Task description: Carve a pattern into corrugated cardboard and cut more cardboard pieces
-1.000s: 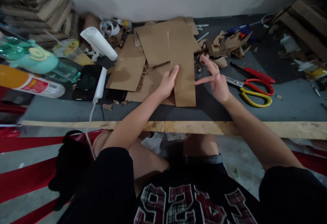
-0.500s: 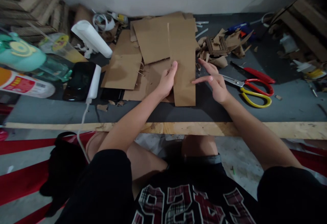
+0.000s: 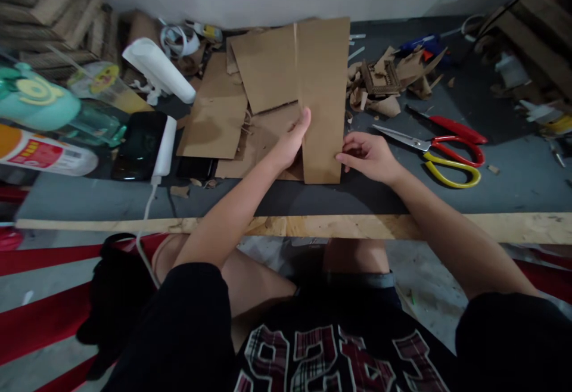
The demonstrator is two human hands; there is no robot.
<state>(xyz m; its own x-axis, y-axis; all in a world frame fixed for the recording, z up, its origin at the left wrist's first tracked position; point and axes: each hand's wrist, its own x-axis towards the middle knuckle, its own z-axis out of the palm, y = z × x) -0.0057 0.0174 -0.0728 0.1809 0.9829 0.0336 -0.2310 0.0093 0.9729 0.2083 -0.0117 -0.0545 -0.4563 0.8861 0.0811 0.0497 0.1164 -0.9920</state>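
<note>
A creased brown cardboard piece lies over other cardboard in the middle of the bench. My left hand holds its inner left edge, thumb on top and the other fingers hidden beneath. At the lower right edge is my right hand, its thumb tip on the board and its fingers curled at the edge. Left of these, a smaller cardboard sheet partly covers a dark flat object. Scissors with one red and one yellow handle lie right of my right hand, beside a red-handled knife.
Cardboard scraps and a blue glue gun lie at the back right. On the left are bottles, a black phone-like device with a white cable, and a white roll. A wooden strip edges the bench.
My right hand has moved down and closed its extended fingers at the cardboard's right edge. The cardboard's upper right corner has shifted slightly up and right. My left hand keeps its hold.
</note>
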